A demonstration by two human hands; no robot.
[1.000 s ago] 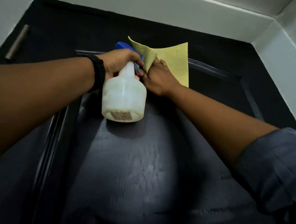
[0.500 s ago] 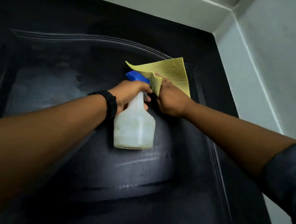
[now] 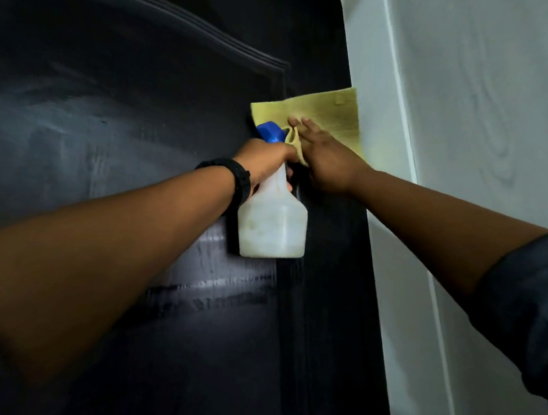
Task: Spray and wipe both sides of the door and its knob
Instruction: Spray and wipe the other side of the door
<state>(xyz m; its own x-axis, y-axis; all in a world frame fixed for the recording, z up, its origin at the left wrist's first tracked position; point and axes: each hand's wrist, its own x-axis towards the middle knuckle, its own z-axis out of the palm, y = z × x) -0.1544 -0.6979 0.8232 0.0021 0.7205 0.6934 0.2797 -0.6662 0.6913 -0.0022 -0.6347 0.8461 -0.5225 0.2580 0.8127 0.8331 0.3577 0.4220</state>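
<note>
Two hands raised against one black panelled door (image 3: 127,100). Left hand (image 3: 266,161): wrapped round the neck of a white spray bottle (image 3: 271,226) with a blue trigger head, bottle upright just in front of the door; black wristband (image 3: 237,182) on that wrist. Right hand (image 3: 327,165): fingers straight, pressing a yellow cloth (image 3: 331,111) flat on the door's right edge, beside the white frame (image 3: 383,156). Wet streaks on the panel below the bottle.

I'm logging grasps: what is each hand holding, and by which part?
The left hand grips the spray bottle by its neck, below the blue head. The right hand presses the yellow cloth against the door with straight fingers.
</note>
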